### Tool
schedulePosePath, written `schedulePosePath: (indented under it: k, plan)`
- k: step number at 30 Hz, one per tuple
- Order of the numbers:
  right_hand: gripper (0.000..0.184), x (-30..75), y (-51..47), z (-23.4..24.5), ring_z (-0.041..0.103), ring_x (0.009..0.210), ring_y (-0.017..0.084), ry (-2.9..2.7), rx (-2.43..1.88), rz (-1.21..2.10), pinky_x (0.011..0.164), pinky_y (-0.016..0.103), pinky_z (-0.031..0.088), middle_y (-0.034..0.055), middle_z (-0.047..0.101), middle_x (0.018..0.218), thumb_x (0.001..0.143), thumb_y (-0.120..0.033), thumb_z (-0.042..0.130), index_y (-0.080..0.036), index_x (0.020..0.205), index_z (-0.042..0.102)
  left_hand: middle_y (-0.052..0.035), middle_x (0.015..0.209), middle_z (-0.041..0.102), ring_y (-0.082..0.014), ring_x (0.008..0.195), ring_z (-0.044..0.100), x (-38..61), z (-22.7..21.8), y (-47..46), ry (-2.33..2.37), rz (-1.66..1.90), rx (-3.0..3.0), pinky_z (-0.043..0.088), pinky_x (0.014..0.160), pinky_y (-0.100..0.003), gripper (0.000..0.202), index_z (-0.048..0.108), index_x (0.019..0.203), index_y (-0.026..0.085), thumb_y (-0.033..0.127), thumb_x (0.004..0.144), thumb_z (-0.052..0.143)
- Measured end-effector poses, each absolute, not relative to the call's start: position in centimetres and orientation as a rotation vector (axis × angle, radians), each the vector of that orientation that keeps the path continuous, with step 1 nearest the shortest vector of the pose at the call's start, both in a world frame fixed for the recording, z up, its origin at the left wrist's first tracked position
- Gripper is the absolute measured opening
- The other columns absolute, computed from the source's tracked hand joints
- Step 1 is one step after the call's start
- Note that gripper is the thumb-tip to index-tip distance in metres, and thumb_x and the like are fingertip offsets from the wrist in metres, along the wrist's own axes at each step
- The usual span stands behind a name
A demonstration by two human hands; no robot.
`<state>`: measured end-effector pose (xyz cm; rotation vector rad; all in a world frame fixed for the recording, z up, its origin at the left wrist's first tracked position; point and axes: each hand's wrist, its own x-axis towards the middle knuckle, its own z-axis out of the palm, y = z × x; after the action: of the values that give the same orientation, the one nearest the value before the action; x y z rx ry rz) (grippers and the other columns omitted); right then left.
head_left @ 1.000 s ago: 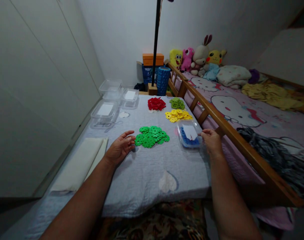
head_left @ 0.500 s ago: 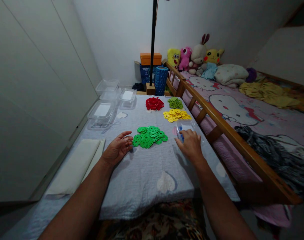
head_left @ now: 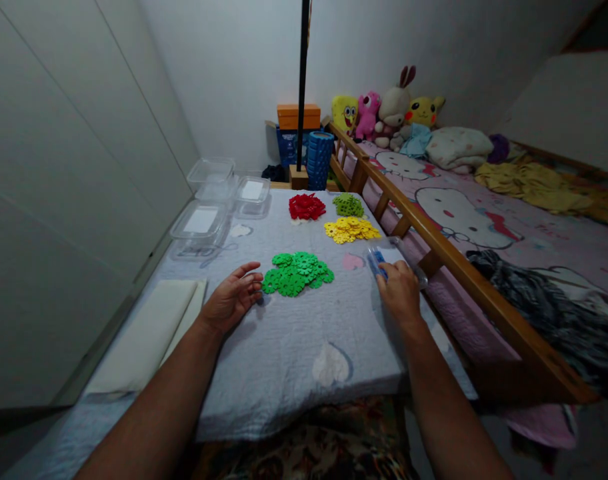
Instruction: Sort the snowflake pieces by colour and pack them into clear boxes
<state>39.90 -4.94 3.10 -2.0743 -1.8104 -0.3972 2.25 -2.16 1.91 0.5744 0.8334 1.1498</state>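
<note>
My left hand [head_left: 234, 297] rests beside the pile of green snowflake-shaped plastic pieces [head_left: 297, 272], palm turned inward, fingers loosely curled and apart, holding nothing. At the table's right edge my right hand [head_left: 401, 290] grips the near side of a clear plastic box [head_left: 418, 267]. A white label and something blue [head_left: 379, 257] show in the box; my fingers hide part of it. Farther back lie a yellow pile [head_left: 351, 229], a red pile [head_left: 307, 207] and a light green pile [head_left: 349, 204] of similar pieces.
Several clear plastic boxes [head_left: 199, 223] stand along the table's left side. A folded cream cloth [head_left: 144, 337] lies nearer. The bed's wooden rail [head_left: 424, 233] borders the right side. A black pole [head_left: 302, 87] on a wooden base [head_left: 298, 177] rises at the back.
My right hand has slid the clear plastic box to the right, toward the bed rail, uncovering a pink heart on the cloth. My left hand has stayed by the green pieces.
</note>
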Motion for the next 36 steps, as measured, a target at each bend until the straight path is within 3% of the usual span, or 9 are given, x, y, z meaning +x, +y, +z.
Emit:
schedulePosePath:
  k: [16,36]
  plan:
    - [0.034,44.1,-7.4,2.6,0.058,0.091,0.027,-1.710,-2.135,-0.356,0.086,0.039,0.045,0.0141,0.064,0.099,0.089,-0.023,0.055,-0.013,0.113,0.076,-0.0044,0.086,0.070,-0.0111,0.065,0.064,2.2,1.8,-2.1,0.838,1.151,0.588,0.058,0.060,-0.023,0.046,0.066,0.113,0.014,0.011,0.069,0.080]
    - [0.033,44.1,-8.1,2.4,0.057,0.093,0.028,-1.681,-2.134,-0.303,0.086,0.040,0.044,0.0136,0.063,0.100,0.089,-0.023,0.054,-0.014,0.112,0.076,-0.0047,0.087,0.072,-0.0118,0.067,0.066,2.2,1.5,-2.2,0.837,1.160,0.597,0.060,0.063,-0.024,0.045,0.067,0.112,0.015,0.010,0.070,0.080]
